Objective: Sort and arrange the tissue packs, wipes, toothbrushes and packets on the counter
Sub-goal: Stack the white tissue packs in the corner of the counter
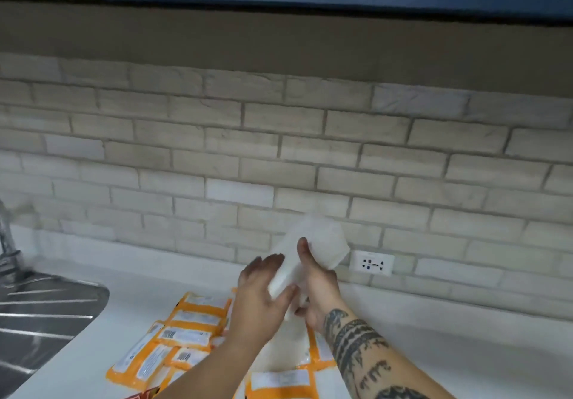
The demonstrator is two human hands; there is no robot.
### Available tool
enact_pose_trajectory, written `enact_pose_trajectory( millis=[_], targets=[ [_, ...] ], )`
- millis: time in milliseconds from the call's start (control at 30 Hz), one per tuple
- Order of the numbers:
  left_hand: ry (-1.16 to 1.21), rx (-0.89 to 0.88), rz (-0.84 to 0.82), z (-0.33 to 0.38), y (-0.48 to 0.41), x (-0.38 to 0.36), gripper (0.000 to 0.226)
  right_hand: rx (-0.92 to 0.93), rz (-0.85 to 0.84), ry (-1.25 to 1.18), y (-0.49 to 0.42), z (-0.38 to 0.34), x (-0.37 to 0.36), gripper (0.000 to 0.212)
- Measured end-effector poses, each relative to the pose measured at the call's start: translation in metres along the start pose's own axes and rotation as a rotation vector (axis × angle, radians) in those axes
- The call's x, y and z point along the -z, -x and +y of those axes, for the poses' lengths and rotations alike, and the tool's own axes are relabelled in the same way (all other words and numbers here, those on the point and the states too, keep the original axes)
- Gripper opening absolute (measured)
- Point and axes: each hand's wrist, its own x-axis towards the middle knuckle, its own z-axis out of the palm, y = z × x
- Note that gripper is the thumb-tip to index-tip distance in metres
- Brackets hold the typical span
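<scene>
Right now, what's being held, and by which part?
A white pack: right hand grips its lower end, thumb up its face; left hand clasps that end's other side.

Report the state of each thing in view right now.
pack, raised off the counter, tilted
left hand, holds the pack
right hand, holds the pack
packets, flat and overlapping on the counter
socket, nothing plugged in
</scene>
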Motion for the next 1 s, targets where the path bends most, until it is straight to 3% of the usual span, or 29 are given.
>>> enact_pose_trajectory(
  millis=[100, 167, 300, 400, 500, 800, 1000],
  targets=[
    [0.175, -0.095, -0.089, 0.032, -0.004, -0.014, 0.054, 0.076, 0.131, -0.088, -0.002, -0.015, 0.038, 0.125],
    [0.35, -0.064, -0.109, 0.061, -0.008, -0.023, 0.044, 0.127, 0.173, -0.113, 0.002, -0.026, 0.071, 0.116],
    [0.649, 0.278, -0.211, 0.115, -0.023, -0.052, 0.037, 0.212, 0.165, -0.16, 0.025, -0.039, 0.131, 0.069],
    [0.719, 0.462, -0.578, 0.147, -0.019, -0.078, 0.057, 0.281, 0.205, -0.151, 0.047, -0.046, 0.175, 0.047],
    [0.764, 0.431, -0.831, 0.184, -0.003, -0.108, 0.059, 0.331, 0.274, -0.129, 0.069, -0.053, 0.226, 0.047],
    [0.787, 0.315, -0.974, 0.306, 0.033, -0.207, 0.038, 0.336, 0.409, -0.021, 0.126, -0.089, 0.389, 0.075],
    [0.817, 0.321, -1.012, 0.398, 0.052, -0.29, 0.041, 0.41, 0.552, -0.06, 0.146, -0.134, 0.505, 0.064]
  ],
)
